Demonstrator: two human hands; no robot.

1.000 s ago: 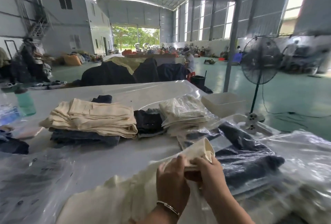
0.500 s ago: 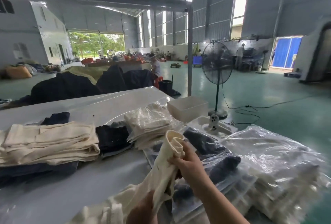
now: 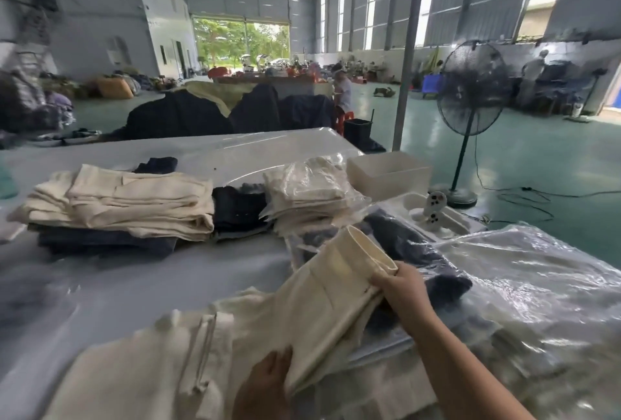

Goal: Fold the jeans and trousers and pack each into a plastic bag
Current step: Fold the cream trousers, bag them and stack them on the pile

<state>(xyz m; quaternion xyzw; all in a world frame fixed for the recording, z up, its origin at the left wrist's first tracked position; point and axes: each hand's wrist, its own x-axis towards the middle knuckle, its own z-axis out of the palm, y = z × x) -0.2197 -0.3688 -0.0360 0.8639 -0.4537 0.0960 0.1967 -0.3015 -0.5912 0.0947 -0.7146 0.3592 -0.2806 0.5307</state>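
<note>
Right hand (image 3: 401, 288) pinching the hem end of a cream trouser leg (image 3: 339, 282), fingers curled round the cloth, leg held up off the tabletop (image 3: 100, 288) and stretched toward the far right. Left hand (image 3: 265, 382) low at the near edge, only partly in view, fingers tucked against the lower fold of the same cream trousers; probably gripping, though the hold itself is hidden by the cloth. Waist and seat of the trousers spread flat at the near edge, not yet folded. Likely trouble from here: hem slipping out of the pinch and the leg dropping crooked, or the loose leg sweeping across the bagged dark jeans (image 3: 416, 251) just beneath it and dragging the slick plastic out of place; a fold laid askew would not slide cleanly into a bag. To the right, a heap of clear plastic bags (image 3: 524, 285), shiny and crumpled. Further back, a stack of folded cream trousers (image 3: 127, 201) on dark jeans at left, a dark folded pair (image 3: 238, 208) beside it, then a bagged cream pile (image 3: 309, 191). Beyond, a white tub (image 3: 389, 172) and a standing fan (image 3: 470, 90) on the green floor.
</note>
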